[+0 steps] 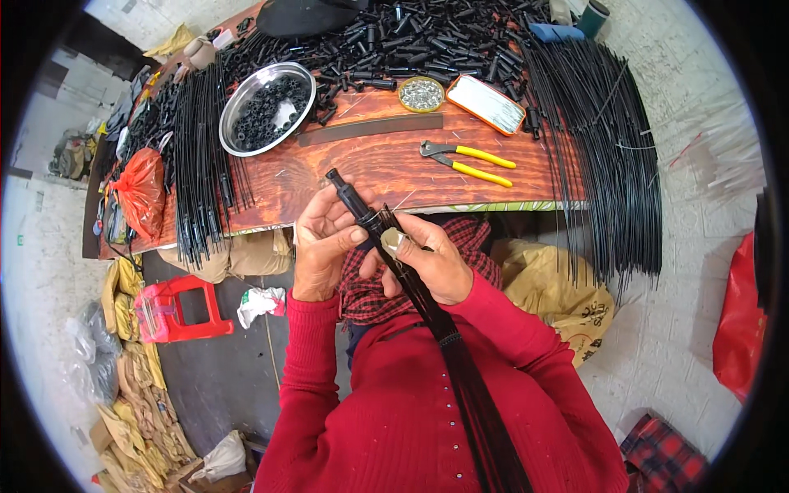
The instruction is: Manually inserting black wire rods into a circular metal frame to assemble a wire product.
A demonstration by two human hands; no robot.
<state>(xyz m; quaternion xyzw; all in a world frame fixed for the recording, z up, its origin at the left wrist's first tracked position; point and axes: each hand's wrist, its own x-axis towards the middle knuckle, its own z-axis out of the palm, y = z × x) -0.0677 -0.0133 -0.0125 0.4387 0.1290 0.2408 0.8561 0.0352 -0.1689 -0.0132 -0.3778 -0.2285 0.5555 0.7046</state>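
Above my lap, my left hand is closed around a black plastic tube fitting, its narrower end pointing up toward the table. My right hand grips a long bundle of thin black strands just below that fitting. The bundle's upper end meets the fitting's lower end; whether it goes inside is hidden by my fingers. From there it slants down over my red sweater, with a band round it partway. My right thumb bears a pale grey covering. Beyond my hands, yellow-handled cutting pliers lie on the wooden table.
A steel bowl of black rings, a round tub of small metal pieces and an orange-rimmed tray stand behind. Black fittings are heaped farther back. Black rods overhang the right edge. A red stool stands lower left.
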